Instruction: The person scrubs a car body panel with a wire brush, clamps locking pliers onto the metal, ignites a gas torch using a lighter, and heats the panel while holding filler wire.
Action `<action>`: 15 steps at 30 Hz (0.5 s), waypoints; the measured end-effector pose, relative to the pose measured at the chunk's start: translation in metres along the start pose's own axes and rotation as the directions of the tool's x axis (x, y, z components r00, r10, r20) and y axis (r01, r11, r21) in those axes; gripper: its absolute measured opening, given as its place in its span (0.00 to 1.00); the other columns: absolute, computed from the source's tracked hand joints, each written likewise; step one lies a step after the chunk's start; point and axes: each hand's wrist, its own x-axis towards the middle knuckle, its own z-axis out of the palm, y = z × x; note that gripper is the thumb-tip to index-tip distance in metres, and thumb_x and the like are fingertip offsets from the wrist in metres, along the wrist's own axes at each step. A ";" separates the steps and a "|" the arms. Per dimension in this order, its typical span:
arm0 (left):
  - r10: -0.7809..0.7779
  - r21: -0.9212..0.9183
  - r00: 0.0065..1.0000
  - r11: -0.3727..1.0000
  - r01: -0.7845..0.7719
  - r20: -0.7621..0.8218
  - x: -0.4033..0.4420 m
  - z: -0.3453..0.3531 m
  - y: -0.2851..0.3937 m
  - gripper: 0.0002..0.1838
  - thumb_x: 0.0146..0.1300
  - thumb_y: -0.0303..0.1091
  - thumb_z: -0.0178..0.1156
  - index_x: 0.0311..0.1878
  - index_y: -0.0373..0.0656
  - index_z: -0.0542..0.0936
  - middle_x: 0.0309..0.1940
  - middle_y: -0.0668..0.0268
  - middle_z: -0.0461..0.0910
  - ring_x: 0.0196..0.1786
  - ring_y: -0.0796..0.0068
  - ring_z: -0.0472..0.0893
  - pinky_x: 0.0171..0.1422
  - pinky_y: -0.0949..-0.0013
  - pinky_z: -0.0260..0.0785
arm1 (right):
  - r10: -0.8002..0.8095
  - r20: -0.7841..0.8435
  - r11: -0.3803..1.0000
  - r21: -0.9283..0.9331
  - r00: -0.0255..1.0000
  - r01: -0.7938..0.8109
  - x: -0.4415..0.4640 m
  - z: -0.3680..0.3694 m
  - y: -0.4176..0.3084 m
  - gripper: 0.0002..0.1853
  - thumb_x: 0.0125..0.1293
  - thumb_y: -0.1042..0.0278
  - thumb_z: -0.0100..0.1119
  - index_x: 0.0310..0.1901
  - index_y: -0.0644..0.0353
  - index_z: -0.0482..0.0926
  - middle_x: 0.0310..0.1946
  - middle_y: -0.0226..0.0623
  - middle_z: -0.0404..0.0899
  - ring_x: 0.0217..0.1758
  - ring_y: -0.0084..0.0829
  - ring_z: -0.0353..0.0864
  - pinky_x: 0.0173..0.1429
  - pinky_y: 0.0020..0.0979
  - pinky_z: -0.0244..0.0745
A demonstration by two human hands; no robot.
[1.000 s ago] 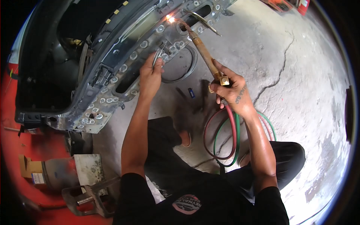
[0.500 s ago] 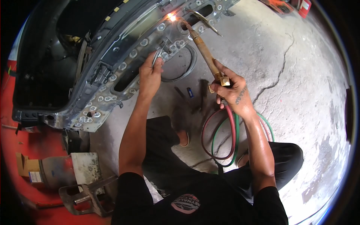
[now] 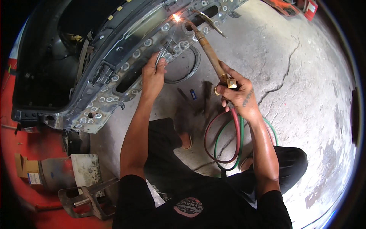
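Note:
My right hand [image 3: 239,91] is wrapped round the handle of a brass gas welding torch [image 3: 211,55], its tip at the edge of a grey metal car body panel [image 3: 131,55]. A bright orange glow [image 3: 176,17] burns on the panel just beyond the tip. In my left hand [image 3: 154,76] is a coil of thin wire [image 3: 197,63], pinched between thumb and fingers beside the panel's edge. The wire's free end runs up toward the glow, though its very tip is lost in the glare. Round weld marks dot the panel.
Red and green hoses [image 3: 238,141] loop from the torch down between my legs. A locking clamp or similar metal tool [image 3: 209,23] sticks out from the panel. A small blue object [image 3: 193,94] lies on the cracked concrete floor [image 3: 305,95]. At lower left stand a cylinder [image 3: 57,173] and a metal bracket [image 3: 89,200].
The torch and my right hand have shifted very slightly right and down. The glow has moved a little to the right along the panel. My left hand keeps nearly the same place.

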 end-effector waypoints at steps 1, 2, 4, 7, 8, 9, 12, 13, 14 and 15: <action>0.000 -0.003 1.000 1.000 0.000 -0.001 0.000 0.000 0.001 0.15 0.78 0.34 0.55 0.61 0.37 0.80 0.35 0.66 0.81 0.34 0.78 0.77 0.41 0.70 0.74 | -0.005 -0.002 1.000 0.003 1.000 0.005 0.000 0.000 -0.001 0.35 0.66 0.80 0.64 0.76 0.61 0.67 0.33 0.30 0.78 0.22 0.20 0.78 0.25 0.23 0.74; 0.001 -0.007 1.000 1.000 -0.001 -0.001 -0.001 0.000 0.002 0.15 0.78 0.34 0.55 0.61 0.37 0.80 0.35 0.66 0.81 0.34 0.78 0.77 0.41 0.70 0.74 | -0.011 -0.003 1.000 0.006 1.000 0.011 -0.001 0.000 -0.002 0.35 0.66 0.80 0.63 0.76 0.62 0.67 0.33 0.30 0.78 0.22 0.20 0.78 0.25 0.23 0.74; 0.001 0.011 1.000 1.000 -0.001 0.005 -0.001 0.000 0.005 0.15 0.78 0.34 0.55 0.60 0.37 0.80 0.35 0.66 0.81 0.34 0.78 0.77 0.41 0.71 0.74 | -0.004 -0.008 1.000 0.005 1.000 0.004 -0.001 0.000 -0.004 0.34 0.67 0.77 0.62 0.76 0.63 0.67 0.33 0.31 0.78 0.22 0.21 0.79 0.25 0.24 0.75; -0.001 0.017 1.000 1.000 0.001 0.012 -0.001 -0.001 0.005 0.14 0.78 0.34 0.55 0.60 0.37 0.80 0.35 0.66 0.82 0.34 0.78 0.78 0.41 0.71 0.74 | 0.021 -0.016 1.000 0.005 1.000 -0.021 -0.002 -0.001 -0.007 0.33 0.69 0.73 0.60 0.76 0.64 0.67 0.33 0.33 0.79 0.22 0.22 0.79 0.25 0.25 0.75; -0.003 0.015 1.000 1.000 0.003 0.014 -0.001 -0.001 0.004 0.14 0.78 0.34 0.55 0.60 0.37 0.80 0.35 0.66 0.82 0.34 0.78 0.78 0.41 0.71 0.74 | 0.023 -0.018 1.000 0.014 1.000 -0.023 -0.002 -0.001 -0.009 0.33 0.69 0.71 0.59 0.76 0.65 0.66 0.32 0.34 0.79 0.22 0.22 0.79 0.25 0.25 0.74; 0.000 0.005 1.000 1.000 0.000 0.011 0.000 -0.001 0.003 0.14 0.78 0.34 0.55 0.60 0.37 0.80 0.35 0.66 0.82 0.34 0.79 0.78 0.41 0.71 0.74 | 0.025 -0.020 0.999 0.022 0.999 -0.025 -0.003 0.000 -0.009 0.33 0.69 0.70 0.58 0.76 0.66 0.66 0.31 0.34 0.79 0.22 0.23 0.79 0.26 0.26 0.74; 0.002 -0.004 1.000 1.000 -0.002 0.004 0.001 -0.001 0.001 0.14 0.78 0.34 0.55 0.60 0.37 0.80 0.36 0.66 0.82 0.35 0.79 0.78 0.41 0.71 0.74 | 0.013 -0.015 1.000 0.010 1.000 -0.013 -0.003 0.000 -0.008 0.33 0.69 0.70 0.57 0.75 0.67 0.67 0.31 0.35 0.79 0.22 0.23 0.79 0.26 0.27 0.74; -0.002 0.008 1.000 1.000 0.002 0.004 0.001 -0.001 0.002 0.14 0.78 0.34 0.55 0.60 0.37 0.80 0.36 0.66 0.82 0.35 0.79 0.78 0.42 0.71 0.75 | 0.010 -0.013 1.000 0.008 1.000 -0.010 -0.003 0.001 -0.008 0.33 0.69 0.70 0.57 0.75 0.67 0.67 0.31 0.35 0.79 0.23 0.23 0.79 0.26 0.27 0.75; -0.005 0.021 1.000 1.000 0.005 0.005 0.001 -0.001 0.003 0.14 0.79 0.34 0.55 0.60 0.37 0.80 0.36 0.66 0.83 0.36 0.78 0.79 0.42 0.71 0.75 | 0.007 -0.011 1.000 0.007 1.000 -0.007 -0.003 0.001 -0.007 0.33 0.69 0.70 0.57 0.75 0.67 0.67 0.31 0.35 0.79 0.23 0.23 0.79 0.26 0.27 0.75; -0.002 0.016 1.000 1.000 0.002 0.006 0.001 -0.001 0.003 0.15 0.79 0.34 0.55 0.60 0.37 0.80 0.36 0.66 0.83 0.36 0.78 0.79 0.42 0.71 0.75 | 0.003 -0.008 1.000 0.005 1.000 -0.003 -0.003 0.001 -0.007 0.33 0.69 0.70 0.57 0.75 0.67 0.67 0.31 0.36 0.79 0.23 0.23 0.79 0.27 0.27 0.75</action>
